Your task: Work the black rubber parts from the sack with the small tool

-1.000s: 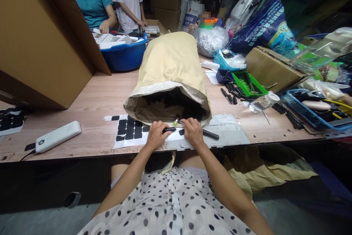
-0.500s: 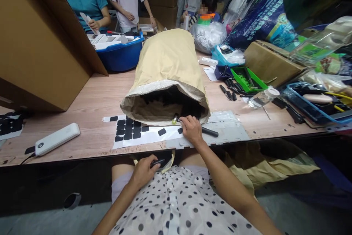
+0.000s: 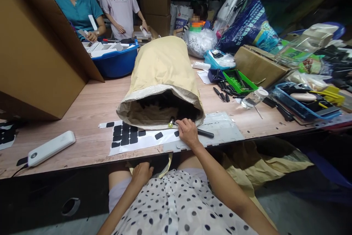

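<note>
On the wood-grained bench (image 3: 90, 108), far left, lies a white oblong plastic device (image 3: 52, 149) with a cable at its end. Next, along the front edge, is a flat white paper sheet (image 3: 148, 142) bearing black rounded-square patches (image 3: 125, 140). The left hand (image 3: 141, 173) rests below that edge, at the lap, fingers curled. A pale-yellow woven sack (image 3: 162, 64) lies mid-bench, mouth toward the wearer. Just at its lower lip is the small metal-and-yellow head of a black-handled, hammer-like tool (image 3: 205, 133). The right hand (image 3: 187, 131) has its fingers wrapped round the shaft; the handle extends right, over a flat grey board (image 3: 224, 129).

Assessment: the tool is best held low and steady, head clear of the sack's lip, wrist off the patches.

Not established: whether the left fingers pinch anything; the sack's dark contents; the shaft beneath the right hand. The cardboard box (image 3: 35, 62) at left is cut off.
</note>
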Tool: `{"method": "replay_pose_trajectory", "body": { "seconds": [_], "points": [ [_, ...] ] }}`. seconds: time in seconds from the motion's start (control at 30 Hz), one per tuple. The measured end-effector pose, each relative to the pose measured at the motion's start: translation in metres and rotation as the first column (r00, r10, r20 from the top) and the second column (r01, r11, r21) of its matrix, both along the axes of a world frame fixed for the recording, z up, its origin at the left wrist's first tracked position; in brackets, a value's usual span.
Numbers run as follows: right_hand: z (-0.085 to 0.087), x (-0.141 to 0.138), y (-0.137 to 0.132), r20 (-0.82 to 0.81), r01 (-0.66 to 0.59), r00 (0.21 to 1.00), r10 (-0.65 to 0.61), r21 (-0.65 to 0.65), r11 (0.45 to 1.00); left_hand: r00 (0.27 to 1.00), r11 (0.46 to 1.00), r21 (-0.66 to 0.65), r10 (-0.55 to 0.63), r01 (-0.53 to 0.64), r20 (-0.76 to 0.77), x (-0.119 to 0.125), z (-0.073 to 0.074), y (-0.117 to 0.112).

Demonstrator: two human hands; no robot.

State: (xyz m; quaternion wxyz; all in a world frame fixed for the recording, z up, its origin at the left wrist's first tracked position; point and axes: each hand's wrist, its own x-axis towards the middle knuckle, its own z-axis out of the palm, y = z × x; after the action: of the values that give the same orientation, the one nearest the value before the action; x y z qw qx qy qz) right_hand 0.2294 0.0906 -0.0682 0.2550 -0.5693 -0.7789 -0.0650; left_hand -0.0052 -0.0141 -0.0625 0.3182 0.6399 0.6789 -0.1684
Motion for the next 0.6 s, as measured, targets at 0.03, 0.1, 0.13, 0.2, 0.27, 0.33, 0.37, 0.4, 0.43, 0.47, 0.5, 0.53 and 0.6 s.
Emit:
{"method": "replay_pose_trajectory", "body": {
  "seconds": [0.03, 0.1, 0.13, 0.2, 0.27, 0.33, 0.37, 0.4, 0.43, 0.47, 0.5, 0.53, 0.6],
  "points": [
    [0.0, 0.0, 0.0, -0.001, -0.003, 1.0, 0.003, -0.002, 1.0, 1.0, 1.0, -0.017, -0.02, 0.021, 0.011, 0.001, 0.005, -0.001],
    [0.0, 0.0, -0.001, -0.003, -0.014, 1.0, 0.014, -0.001, 1.0, 0.997, 0.999, -0.014, -0.046, 0.047, 0.067, 0.004, 0.017, -0.001],
    [0.001, 0.0, -0.001, -0.006, -0.021, 1.0, 0.021, 0.002, 1.0, 0.993, 0.998, 0.003, -0.055, 0.055, 0.105, 0.005, 0.024, -0.001],
    [0.001, 0.0, -0.003, -0.014, -0.039, 0.999, 0.039, 0.009, 0.999, 0.977, 0.996, 0.032, -0.088, 0.083, 0.196, 0.007, 0.041, 0.001],
    [0.002, 0.001, -0.004, -0.021, -0.063, 0.998, 0.063, 0.014, 0.998, 0.936, 0.991, 0.034, -0.136, 0.132, 0.324, 0.008, 0.059, 0.006],
    [0.003, 0.001, -0.005, -0.027, -0.094, 0.995, 0.095, 0.026, 0.995, 0.859, 0.986, 0.008, -0.148, 0.165, 0.49, 0.009, 0.076, 0.015],
    [0.004, 0.002, -0.005, -0.03, -0.109, 0.994, 0.11, 0.034, 0.993, 0.812, 0.986, -0.006, -0.133, 0.166, 0.568, 0.011, 0.083, 0.022],
    [0.004, 0.002, -0.006, -0.032, -0.12, 0.992, 0.122, 0.042, 0.992, 0.769, 0.988, -0.012, -0.113, 0.155, 0.629, 0.013, 0.089, 0.03],
    [0.004, 0.002, -0.006, -0.032, -0.128, 0.991, 0.13, 0.047, 0.991, 0.738, 0.992, 0.007, -0.101, 0.129, 0.668, 0.017, 0.093, 0.04],
    [0.004, 0.002, -0.006, -0.031, -0.133, 0.99, 0.135, 0.049, 0.99, 0.721, 0.994, 0.057, -0.107, 0.093, 0.685, 0.022, 0.095, 0.051],
    [0.004, 0.002, -0.006, -0.026, -0.135, 0.99, 0.136, 0.047, 0.99, 0.72, 0.989, 0.136, -0.131, 0.051, 0.681, 0.029, 0.095, 0.063],
    [0.004, 0.002, -0.006, -0.019, -0.135, 0.991, 0.136, 0.043, 0.99, 0.731, 0.97, 0.241, -0.169, 0.007, 0.661, 0.037, 0.094, 0.076],
    [0.003, 0.002, -0.005, 0.0, -0.14, 0.99, 0.14, 0.041, 0.989, 0.766, 0.898, 0.438, -0.248, -0.048, 0.593, 0.057, 0.09, 0.104]
  ]
}}
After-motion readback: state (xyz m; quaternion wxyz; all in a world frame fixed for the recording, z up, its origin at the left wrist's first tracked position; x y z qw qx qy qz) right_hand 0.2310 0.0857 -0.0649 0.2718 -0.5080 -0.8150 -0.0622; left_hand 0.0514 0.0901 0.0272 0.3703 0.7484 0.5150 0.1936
